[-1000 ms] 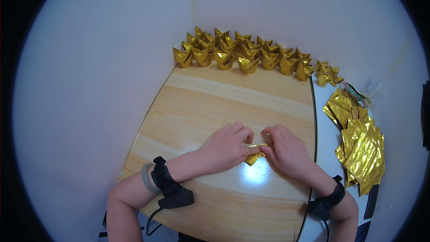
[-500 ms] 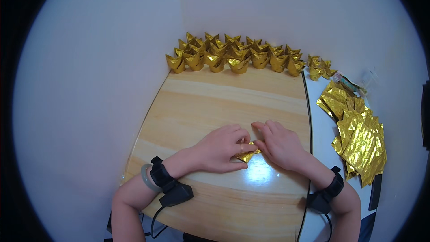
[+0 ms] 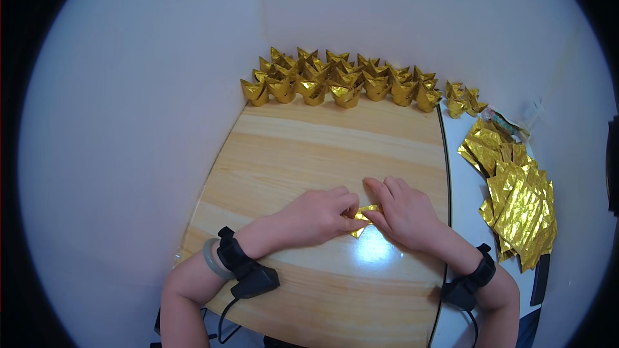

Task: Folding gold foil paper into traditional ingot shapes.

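Observation:
Between my two hands, over the middle of the wooden tabletop (image 3: 309, 154), is a small folded piece of gold foil paper (image 3: 365, 213). My left hand (image 3: 329, 215) pinches its left side between thumb and curled fingers. From the right, my right hand (image 3: 403, 212) has its thumb pressed on the paper's right part, with the index finger raised behind it. The fingers cover much of the paper, so its full shape is hidden. Both wrists carry a black strapped device with a cable.
Rows of folded gold paper ingots (image 3: 345, 93) line the table's far edge, with several more (image 3: 461, 100) at the far right. A pile of flat gold foil sheets (image 3: 523, 212) lies on a white surface to the right, near a crumpled plastic wrapper (image 3: 506, 124). White walls stand left and behind.
My left fingers have drawn back from over the paper and the left thumb has moved up onto its near edge. More of the gold paper shows between my hands.

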Motion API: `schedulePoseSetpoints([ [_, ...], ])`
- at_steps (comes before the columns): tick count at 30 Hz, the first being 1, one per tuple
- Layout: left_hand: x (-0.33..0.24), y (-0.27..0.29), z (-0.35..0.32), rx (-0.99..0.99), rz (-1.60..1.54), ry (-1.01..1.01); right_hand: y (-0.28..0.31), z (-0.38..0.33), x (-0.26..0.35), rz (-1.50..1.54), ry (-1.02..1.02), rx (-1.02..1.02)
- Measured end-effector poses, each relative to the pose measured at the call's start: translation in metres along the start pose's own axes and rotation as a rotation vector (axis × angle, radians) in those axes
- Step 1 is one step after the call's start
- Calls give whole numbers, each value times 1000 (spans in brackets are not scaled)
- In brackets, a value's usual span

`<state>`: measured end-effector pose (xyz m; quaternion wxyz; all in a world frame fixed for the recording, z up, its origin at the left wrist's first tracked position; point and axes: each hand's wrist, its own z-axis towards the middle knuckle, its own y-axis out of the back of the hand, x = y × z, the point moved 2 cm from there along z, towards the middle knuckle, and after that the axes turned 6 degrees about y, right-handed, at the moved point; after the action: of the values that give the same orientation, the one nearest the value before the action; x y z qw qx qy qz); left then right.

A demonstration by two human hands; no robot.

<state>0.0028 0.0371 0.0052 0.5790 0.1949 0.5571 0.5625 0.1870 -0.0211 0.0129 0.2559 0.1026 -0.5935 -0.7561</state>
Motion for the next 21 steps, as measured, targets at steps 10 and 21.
schedulePoseSetpoints([
  [10, -3, 7, -2, 74, -38, -38, 0, -8, -11, -82, -134, 99],
  [21, 0, 3, -2, 108, -5, -68, 13, -15, -35, -151, -213, 115],
])
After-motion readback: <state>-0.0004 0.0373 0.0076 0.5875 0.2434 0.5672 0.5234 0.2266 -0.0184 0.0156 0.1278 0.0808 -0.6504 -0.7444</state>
